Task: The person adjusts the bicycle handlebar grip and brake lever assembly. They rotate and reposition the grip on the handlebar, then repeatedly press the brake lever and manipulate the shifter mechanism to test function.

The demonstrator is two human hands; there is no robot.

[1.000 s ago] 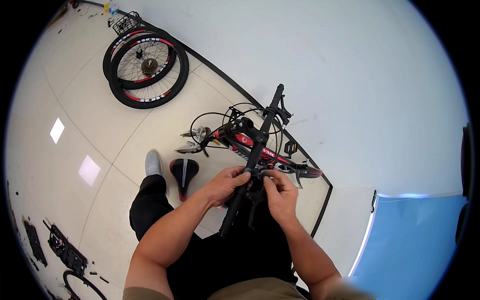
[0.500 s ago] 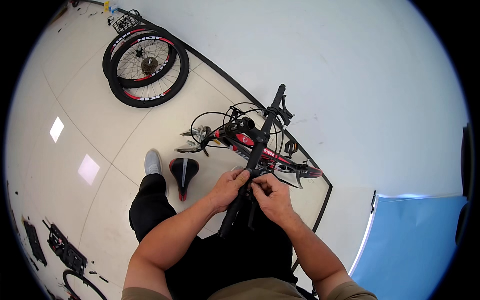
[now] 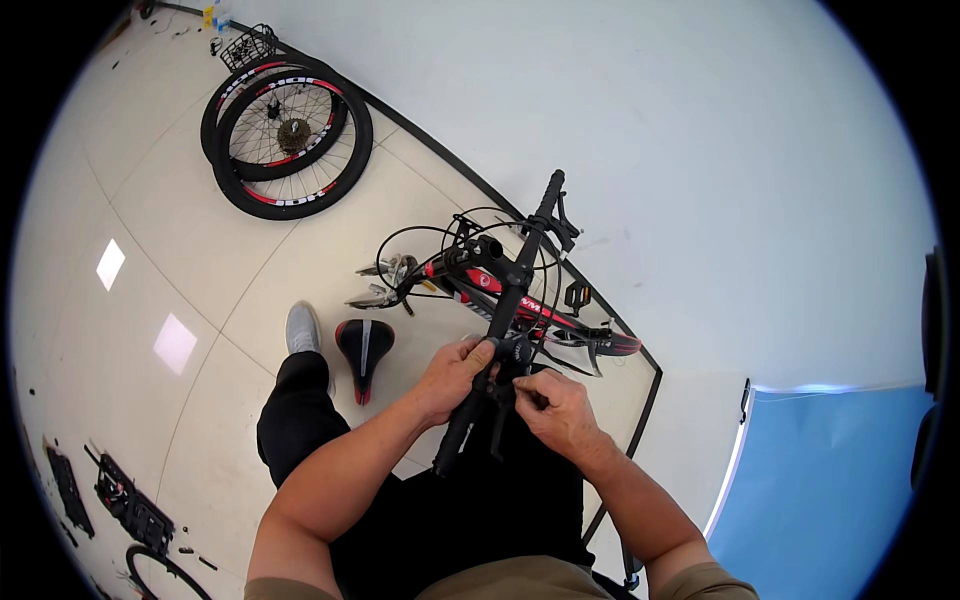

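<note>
The black handlebar of a red and black bicycle frame slants across the middle. My left hand is closed round the bar beside its near grip, thumb on top. On the right side of the bar, by the round black shifter, my right hand holds its thumb and fingers pinched together. Whatever is between those fingertips is too small to tell. A black brake lever points toward me between the hands. Cables loop from the bar toward the fork.
A black saddle lies on the tiled floor near my left shoe. Two wheels lie overlapped at the far left, with a wire basket behind. A white wall runs along the right. Black parts lie at lower left.
My right hand has drawn back slightly to the right and toward me, away from the shifter. The left hand keeps its hold on the handlebar.
</note>
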